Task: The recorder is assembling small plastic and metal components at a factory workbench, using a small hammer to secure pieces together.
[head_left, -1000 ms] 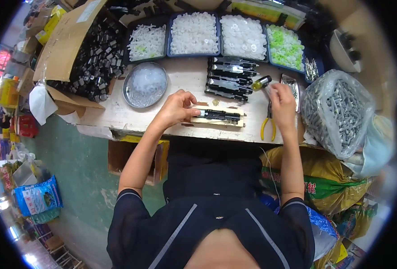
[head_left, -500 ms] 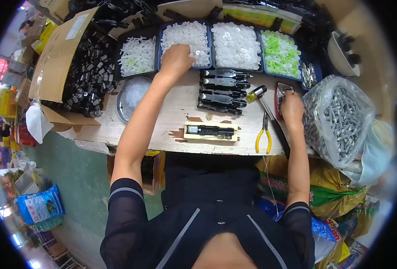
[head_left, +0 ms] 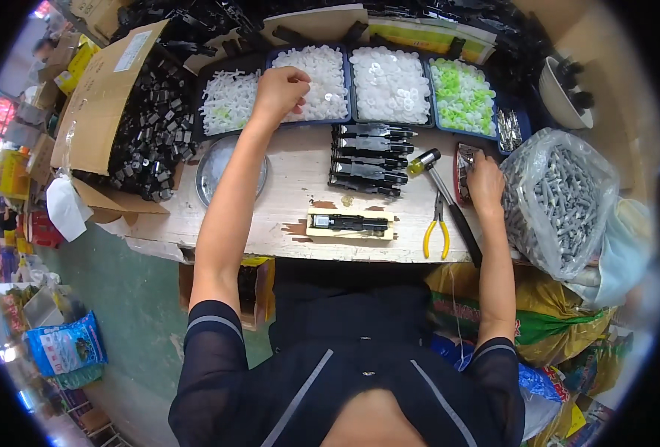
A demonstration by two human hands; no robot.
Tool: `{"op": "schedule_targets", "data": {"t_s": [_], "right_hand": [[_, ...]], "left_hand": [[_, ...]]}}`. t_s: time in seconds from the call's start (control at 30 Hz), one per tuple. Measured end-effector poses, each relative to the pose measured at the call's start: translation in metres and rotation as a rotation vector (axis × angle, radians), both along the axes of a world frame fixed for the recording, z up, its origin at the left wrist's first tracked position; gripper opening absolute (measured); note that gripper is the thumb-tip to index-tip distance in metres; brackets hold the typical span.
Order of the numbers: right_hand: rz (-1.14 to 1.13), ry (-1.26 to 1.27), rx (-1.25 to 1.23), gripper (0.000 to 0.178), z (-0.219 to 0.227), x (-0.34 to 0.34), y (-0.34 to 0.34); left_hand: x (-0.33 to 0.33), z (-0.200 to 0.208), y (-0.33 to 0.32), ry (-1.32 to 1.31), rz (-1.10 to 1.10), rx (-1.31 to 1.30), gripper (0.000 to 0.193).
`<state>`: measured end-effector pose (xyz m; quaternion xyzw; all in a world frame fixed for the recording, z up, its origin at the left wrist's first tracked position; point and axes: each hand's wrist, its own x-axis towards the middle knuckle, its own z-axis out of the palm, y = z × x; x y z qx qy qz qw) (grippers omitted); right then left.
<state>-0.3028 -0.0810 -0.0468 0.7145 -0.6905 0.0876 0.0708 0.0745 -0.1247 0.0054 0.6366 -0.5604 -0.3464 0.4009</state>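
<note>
My left hand [head_left: 280,97] hovers over the left part of a dark tray of small white plastic parts [head_left: 316,74], fingers curled together in a pinch. Whatever is between them is too small to make out. At the right, my right hand [head_left: 486,181] has its fingertips in a small red container [head_left: 464,165]; they look pressed together, and what they grip is hidden. Between my arms, a pale fixture block [head_left: 348,233] holds a black assembly [head_left: 349,223]. Beyond the block lies a row of several black assemblies [head_left: 371,160].
Near my right hand lie a hammer [head_left: 449,195] and yellow-handled pliers [head_left: 436,237]. A clear bag of grey parts [head_left: 564,201] stands further right. At left are a round metal dish [head_left: 212,173] and a cardboard box [head_left: 95,112] of black parts. More trays [head_left: 391,83] line the back.
My left hand has moved a little to the left over the tray, and its fingers now show more clearly. My right hand stays at the red container. The view has shifted slightly.
</note>
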Motion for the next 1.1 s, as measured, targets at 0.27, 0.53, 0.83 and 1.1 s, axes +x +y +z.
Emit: {"op": "schedule_targets", "data": {"t_s": [0.27,0.53,0.83,1.1], "right_hand": [[0.011,0.025,-0.001,0.012,-0.008,-0.004,0.0],[-0.01,0.027,0.067,0.013,-0.004,-0.003,-0.002],[-0.004,0.074,0.058,0.016,-0.01,0.001,-0.019],[0.047,0.051,0.007,0.016,-0.004,-0.003,-0.004]], "left_hand": [[0.005,0.003,0.026,0.603,0.02,-0.05,0.021],[-0.007,-0.015,0.097,0.954,0.009,-0.041,0.015],[-0.021,-0.044,0.167,0.957,-0.008,0.067,0.02],[-0.032,-0.049,0.197,1.029,0.039,0.125,0.017]]}}
